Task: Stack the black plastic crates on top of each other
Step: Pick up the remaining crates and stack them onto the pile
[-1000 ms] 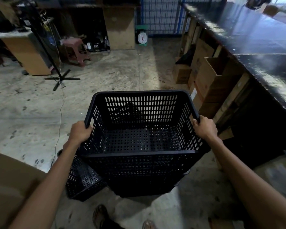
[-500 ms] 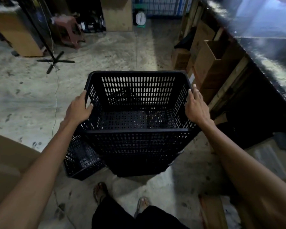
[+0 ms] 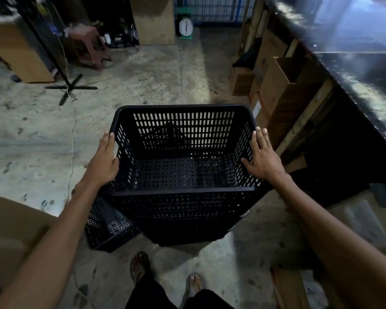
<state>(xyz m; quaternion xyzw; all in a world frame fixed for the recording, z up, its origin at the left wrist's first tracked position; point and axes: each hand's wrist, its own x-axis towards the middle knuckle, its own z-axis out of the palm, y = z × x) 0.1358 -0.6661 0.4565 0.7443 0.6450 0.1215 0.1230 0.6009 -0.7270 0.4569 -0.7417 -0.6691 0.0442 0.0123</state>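
Crate (image 3: pixel 183 166): black, slotted walls, perforated base, empty, atop crate stack. Left hand (image 3: pixel 104 160) and right hand (image 3: pixel 262 158) flat on side rims, fingers extended, not gripping.

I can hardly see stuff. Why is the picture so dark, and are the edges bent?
Head view: dim room, light patches only on the floor; the crate and both hands, left and right, look sharp; far corners blur; the wide lens bends the counter edge.

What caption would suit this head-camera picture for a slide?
Both hands, left hand and right hand, lie flat and open on the side rims of the top black crate, stacked over others.
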